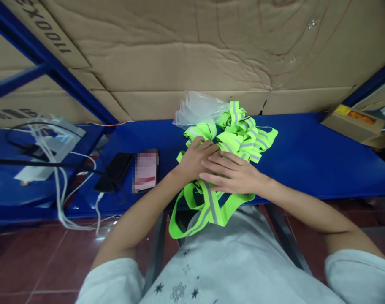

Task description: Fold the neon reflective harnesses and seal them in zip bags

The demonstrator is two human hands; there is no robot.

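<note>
The right hand (235,175) lies flat, its fingers (216,166) straight and close together, tips resting across the left hand (194,160). The left fingers (208,147) bend down onto a neon-green reflective vest (211,207); whether they grip it cannot be told. The vest sits at frame centre, draping over the blue table (306,160) edge. More vests (243,131) and clear plastic bags (197,107) lie just above.
</note>
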